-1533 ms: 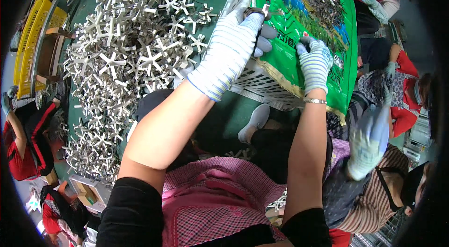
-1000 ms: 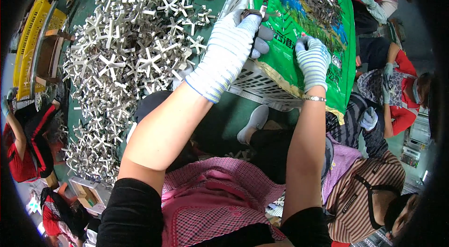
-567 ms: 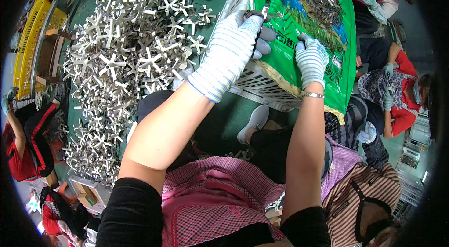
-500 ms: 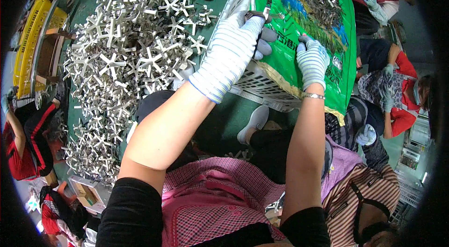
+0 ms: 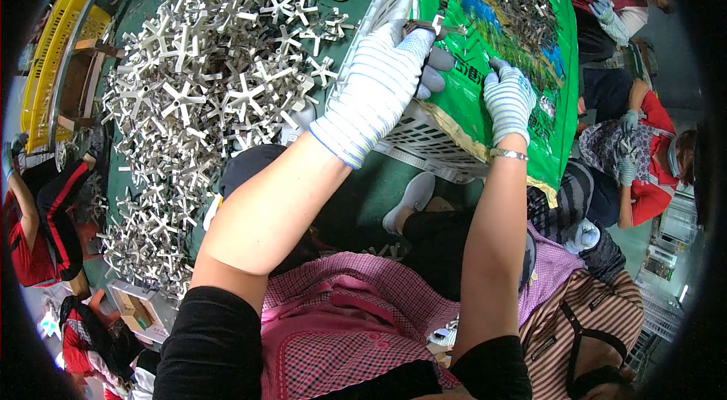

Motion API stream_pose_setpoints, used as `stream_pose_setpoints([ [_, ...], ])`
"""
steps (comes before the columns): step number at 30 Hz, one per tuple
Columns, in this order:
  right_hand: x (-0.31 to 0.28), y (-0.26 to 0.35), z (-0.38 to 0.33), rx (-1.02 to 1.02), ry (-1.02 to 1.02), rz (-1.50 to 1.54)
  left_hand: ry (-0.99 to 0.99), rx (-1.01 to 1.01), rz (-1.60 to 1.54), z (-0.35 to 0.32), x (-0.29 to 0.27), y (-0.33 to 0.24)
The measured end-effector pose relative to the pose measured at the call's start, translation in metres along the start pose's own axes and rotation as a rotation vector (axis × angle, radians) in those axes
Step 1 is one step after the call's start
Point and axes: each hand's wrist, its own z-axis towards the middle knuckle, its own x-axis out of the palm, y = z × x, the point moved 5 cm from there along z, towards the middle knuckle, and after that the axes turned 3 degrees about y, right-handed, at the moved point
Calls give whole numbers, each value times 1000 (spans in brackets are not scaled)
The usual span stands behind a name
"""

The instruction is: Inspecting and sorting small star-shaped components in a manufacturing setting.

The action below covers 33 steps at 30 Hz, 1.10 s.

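Tight here. My left hand [image 5: 379, 93] sits at the near corner of the white basket [image 5: 424, 139], right hand [image 5: 509, 101] on the green sheet [image 5: 515, 29] lining it. Loose metal pieces [image 5: 530, 10] crowd the sheet's far part; bare green lies open between my hands. Left of the basket, a heap of metal cross pieces [image 5: 204, 89] blocks the floor, almost touching the basket wall. Right side closed off by seated people [image 5: 628, 165]. A strip of green floor [image 5: 363, 195] is free below the basket.

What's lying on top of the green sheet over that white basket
A heap of small grey metal pieces lies on the green sheet, with the right hand. The white basket interior is covered.
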Motion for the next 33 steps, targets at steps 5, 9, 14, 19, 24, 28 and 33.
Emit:
stream_pose_setpoints([
  [5, -2, 1, 0, -1, -33, -69, 9, -10, 48, -1, -2, -1],
  [9, -5, -1, -1, -13, -93, -61, 0, 13, 73, -1, -1, -5],
  [14, -11, 3, -3, -16, -73, -29, 14, -2, -23, -1, 1, -4],
  [19, -5, -6, 0, 51, -25, -39, 5, -5, 2, 0, 2, -3],
  [24, 2, -3, 4, 45, -20, -49, 8, -9, -13, 0, 1, -3],
  [28, 3, 2, 5, 4, -68, -77, -3, 1, 13, -1, 0, -4],
  [33, -4, 4, 12, 57, -33, -87, 1, 9, 21, -2, 2, -4],
])
